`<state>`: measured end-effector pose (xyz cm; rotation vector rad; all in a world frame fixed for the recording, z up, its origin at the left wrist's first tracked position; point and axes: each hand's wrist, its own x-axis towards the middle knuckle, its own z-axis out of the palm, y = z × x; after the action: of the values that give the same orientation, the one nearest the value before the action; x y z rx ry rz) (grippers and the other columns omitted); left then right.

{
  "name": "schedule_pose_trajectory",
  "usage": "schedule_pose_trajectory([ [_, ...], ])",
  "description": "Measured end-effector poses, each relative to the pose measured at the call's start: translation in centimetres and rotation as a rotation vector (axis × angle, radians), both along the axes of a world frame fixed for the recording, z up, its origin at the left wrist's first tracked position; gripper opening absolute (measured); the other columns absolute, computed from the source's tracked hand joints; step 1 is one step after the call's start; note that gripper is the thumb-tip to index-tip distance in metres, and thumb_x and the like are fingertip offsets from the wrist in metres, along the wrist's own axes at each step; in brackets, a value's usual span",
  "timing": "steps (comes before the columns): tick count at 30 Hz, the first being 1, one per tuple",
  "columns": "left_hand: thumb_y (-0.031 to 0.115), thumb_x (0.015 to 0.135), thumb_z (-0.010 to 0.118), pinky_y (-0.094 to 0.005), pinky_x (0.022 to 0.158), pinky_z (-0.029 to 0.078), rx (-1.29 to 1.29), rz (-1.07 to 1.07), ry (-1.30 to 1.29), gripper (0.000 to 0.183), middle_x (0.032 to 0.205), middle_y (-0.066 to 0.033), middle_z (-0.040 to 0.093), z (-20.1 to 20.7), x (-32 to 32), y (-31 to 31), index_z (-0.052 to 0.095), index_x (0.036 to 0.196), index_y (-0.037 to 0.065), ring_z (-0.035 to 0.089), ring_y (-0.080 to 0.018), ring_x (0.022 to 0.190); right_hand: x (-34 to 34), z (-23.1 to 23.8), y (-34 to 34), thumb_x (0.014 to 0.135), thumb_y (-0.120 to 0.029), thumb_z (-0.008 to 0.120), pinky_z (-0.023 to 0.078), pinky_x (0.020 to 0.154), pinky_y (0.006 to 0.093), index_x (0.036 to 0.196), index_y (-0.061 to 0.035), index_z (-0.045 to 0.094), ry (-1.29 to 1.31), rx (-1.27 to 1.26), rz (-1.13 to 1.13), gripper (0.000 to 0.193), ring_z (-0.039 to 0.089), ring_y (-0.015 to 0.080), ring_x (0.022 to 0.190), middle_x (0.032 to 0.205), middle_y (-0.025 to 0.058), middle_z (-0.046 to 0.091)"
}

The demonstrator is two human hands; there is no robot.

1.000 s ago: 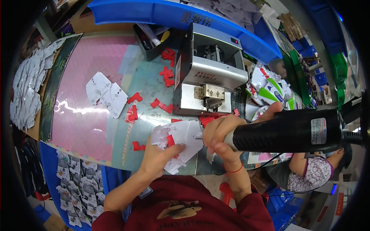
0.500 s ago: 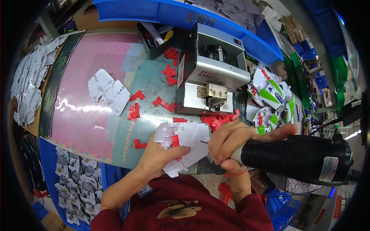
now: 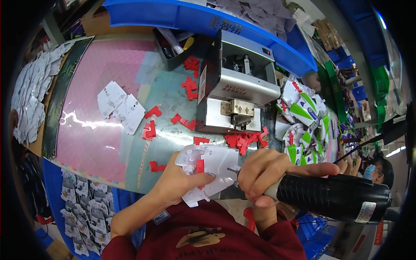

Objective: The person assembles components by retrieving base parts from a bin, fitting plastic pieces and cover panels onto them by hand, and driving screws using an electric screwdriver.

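- Left hand (image 3: 173, 180) grips the white plastic part (image 3: 223, 161) by its left side, thumb laid across the red piece (image 3: 199, 166) seated on it. The part is held in the air near the front edge of the table (image 3: 167, 185), close to the body.
- Right hand (image 3: 265, 170) is closed around the nose of the black power driver (image 3: 331, 197), its bit (image 3: 234, 169) pointing at the part's right side. Contact between bit and part: cannot tell.
- Risk: slip of the bit. The part has only the left hand behind it, so a push off-axis could skid the tip across the white face, perhaps toward the left thumb.
- Risk: twist. Driver torque could turn the part in the fingers if the grip is light.
- Risk: red piece shifting. The thumb appears to be its main hold; lifting it early could let the piece tilt or drop.
- Risk: mix-up. A dropped red piece could land among the loose red pieces (image 3: 243, 142) in front of the metal machine (image 3: 238, 89).
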<state>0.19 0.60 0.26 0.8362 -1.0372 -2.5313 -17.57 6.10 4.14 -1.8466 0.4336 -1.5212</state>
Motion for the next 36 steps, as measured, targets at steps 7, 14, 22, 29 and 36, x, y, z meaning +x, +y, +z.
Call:
schedule_pose_trajectory([
  [7, -0.004, 0.065, 0.064, -0.0242, 0.059, 0.046, -0.004, 0.085, 0.001, 0.034, 0.083, -0.0075, 0.061, -2.4, -1.0, 0.4, 0.055, 0.098, -0.004, 0.058, -0.0122, 0.069, -0.3, 0.4, -0.2, 0.069, -0.006, 0.066, 0.045, 0.049, 0.029, 0.088, -0.0166, 0.043, -0.042, 0.208, -0.316, 0.031, 0.054, 0.019, 0.051, 0.058, 0.0056, 0.055],
  [14, -0.004, 0.065, 0.063, -0.027, 0.065, 0.049, 0.029, 0.032, -0.007, 0.037, 0.087, -0.009, 0.061, -3.8, -0.8, 0.6, 0.054, 0.101, -0.004, 0.059, -0.0151, 0.074, -1.2, -2.0, -3.1, 0.072, 0.002, 0.059, 0.04, 0.045, 0.0205, 0.074, 0.0029, 0.05, -0.199, 0.111, -0.626, 0.01, 0.05, 0.011, 0.048, 0.061, 0.0059, 0.053],
  [22, -0.004, 0.065, 0.063, -0.0272, 0.068, 0.048, 0.13, -0.013, 0.002, 0.039, 0.09, -0.0086, 0.06, -3.5, -1.0, 0.8, 0.053, 0.103, -0.003, 0.058, -0.0147, 0.077, 0.0, -1.3, -1.7, 0.071, 0.005, 0.058, 0.04, 0.042, 0.0222, 0.075, 0.0023, 0.048, -0.258, 0.421, -0.627, 0.01, 0.049, 0.0122, 0.046, 0.06, 0.0075, 0.051],
  [29, -0.003, 0.064, 0.065, -0.0268, 0.068, 0.047, 0.109, -0.078, 0.039, 0.04, 0.089, -0.0078, 0.06, -3.6, -1.1, 1.1, 0.054, 0.103, -0.002, 0.058, -0.0134, 0.076, 0.7, -1.1, -0.2, 0.071, -0.002, 0.06, 0.041, 0.048, 0.0252, 0.071, -0.0018, 0.048, -0.342, 0.416, -0.136, 0.012, 0.05, 0.015, 0.051, 0.058, 0.0062, 0.051],
  [36, -0.003, 0.064, 0.066, -0.0272, 0.07, 0.047, 0.164, -0.107, 0.048, 0.041, 0.091, -0.0074, 0.06, -2.4, -1.0, 1.3, 0.054, 0.103, -0.001, 0.057, -0.0139, 0.079, 1.1, -1.1, 0.0, 0.066, -0.003, 0.067, 0.042, 0.051, 0.0274, 0.067, -0.004, 0.053, -0.252, 0.417, -0.089, 0.014, 0.053, 0.0174, 0.053, 0.059, 0.0063, 0.054],
])
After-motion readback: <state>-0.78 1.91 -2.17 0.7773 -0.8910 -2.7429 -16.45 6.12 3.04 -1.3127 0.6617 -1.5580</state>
